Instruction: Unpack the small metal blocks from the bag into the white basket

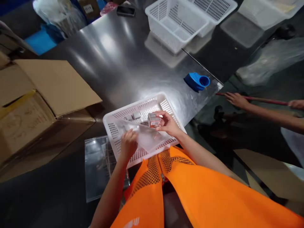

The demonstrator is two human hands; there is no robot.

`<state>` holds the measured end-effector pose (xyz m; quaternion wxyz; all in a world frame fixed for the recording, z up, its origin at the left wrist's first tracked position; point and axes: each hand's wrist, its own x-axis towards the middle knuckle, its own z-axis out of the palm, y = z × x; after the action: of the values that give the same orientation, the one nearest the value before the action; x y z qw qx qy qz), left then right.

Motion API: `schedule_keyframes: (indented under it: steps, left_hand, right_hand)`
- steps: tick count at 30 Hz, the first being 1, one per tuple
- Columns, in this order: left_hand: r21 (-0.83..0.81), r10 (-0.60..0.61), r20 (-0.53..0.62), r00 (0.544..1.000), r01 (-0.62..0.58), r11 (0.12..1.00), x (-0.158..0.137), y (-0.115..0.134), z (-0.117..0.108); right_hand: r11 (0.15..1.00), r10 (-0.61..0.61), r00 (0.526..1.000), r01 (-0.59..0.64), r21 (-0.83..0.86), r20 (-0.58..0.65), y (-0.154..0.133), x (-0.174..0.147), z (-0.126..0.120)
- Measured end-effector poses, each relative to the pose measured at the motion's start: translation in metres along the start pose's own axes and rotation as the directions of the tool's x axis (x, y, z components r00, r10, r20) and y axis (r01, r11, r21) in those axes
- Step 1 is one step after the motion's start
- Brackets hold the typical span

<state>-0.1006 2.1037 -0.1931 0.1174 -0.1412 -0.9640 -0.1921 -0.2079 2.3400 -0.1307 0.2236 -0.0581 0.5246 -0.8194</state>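
Note:
My right hand (168,124) grips a small box (154,120) with a red and white label, held over a white perforated basket (114,126) at the near edge of the steel table. My left hand (128,144) pinches a clear plastic bag (144,136) that lies across the basket, its mouth near the box. A few more small boxes (136,116) rest at the basket's far side.
An open cardboard carton (35,95) stands at the left. A stack of clear bags (99,164) lies left of the basket. A blue tape dispenser (197,81) sits near the table corner. Empty white baskets (178,22) are at the back. Another person's hand (236,99) holds a red stick at right.

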Motion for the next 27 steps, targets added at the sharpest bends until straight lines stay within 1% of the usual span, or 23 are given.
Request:
schedule_keyframes:
  steps: [2,4,6,8,10,12,14,16,17,19,22,23,25,27]
  left_hand:
    - [0.014,0.016,-0.026,1.0,-0.015,1.0,0.0,0.003,-0.001]
    - [0.027,0.029,-0.058,0.998,-0.028,0.999,-0.001,0.005,0.0]
    - [0.045,0.041,-0.079,0.996,-0.038,0.998,-0.003,0.007,0.001]
    - [0.066,0.051,-0.09,0.995,-0.045,0.997,-0.006,0.006,0.003]
    - [0.079,0.066,-0.099,0.993,-0.058,0.995,-0.01,0.004,0.006]
    - [0.072,0.066,-0.096,0.993,-0.059,0.996,-0.013,0.002,0.009]
    - [0.046,0.032,-0.06,0.998,-0.03,0.999,-0.016,0.0,0.012]
    - [0.009,-0.034,0.0,0.999,0.034,0.999,-0.018,-0.003,0.015]
    - [-0.012,-0.061,0.026,0.998,0.062,0.998,-0.018,-0.003,0.016]
    - [-0.059,-0.089,0.045,0.995,0.091,0.994,-0.016,-0.005,0.015]
    - [-0.119,-0.087,0.001,0.996,0.086,0.989,-0.01,-0.004,0.011]
    - [-0.133,-0.085,-0.013,0.996,0.083,0.988,-0.007,-0.004,0.009]
    - [-0.148,-0.089,-0.007,0.996,0.087,0.985,-0.003,-0.002,0.005]
    - [-0.158,-0.104,0.045,0.994,0.11,0.981,0.001,0.0,0.003]
  right_hand:
    - [0.987,0.116,0.989,-0.105,0.12,-0.09,-0.002,-0.005,0.008]
    - [0.94,0.253,0.952,-0.2,0.278,-0.172,-0.004,-0.009,0.013]
    - [0.872,0.377,0.908,-0.281,0.401,-0.185,-0.006,-0.013,0.017]
    - [0.81,0.464,0.872,-0.345,0.475,-0.158,-0.008,-0.017,0.019]
    - [0.766,0.501,0.853,-0.358,0.534,-0.148,-0.01,-0.021,0.02]
    - [0.738,0.51,0.842,-0.321,0.594,-0.179,-0.01,-0.025,0.023]
    - [0.715,0.529,0.823,-0.302,0.63,-0.206,-0.01,-0.029,0.027]
    - [0.705,0.545,0.812,-0.31,0.638,-0.208,-0.008,-0.033,0.031]
    - [0.701,0.548,0.815,-0.322,0.637,-0.191,-0.008,-0.035,0.034]
    - [0.695,0.524,0.843,-0.344,0.632,-0.118,-0.006,-0.039,0.039]
    - [0.703,0.418,0.908,-0.321,0.634,-0.004,-0.004,-0.046,0.045]
    - [0.71,0.384,0.923,-0.31,0.633,0.021,-0.004,-0.048,0.047]
    - [0.724,0.36,0.933,-0.302,0.62,0.034,-0.001,-0.052,0.049]
    - [0.759,0.353,0.935,-0.297,0.58,0.016,0.002,-0.054,0.05]
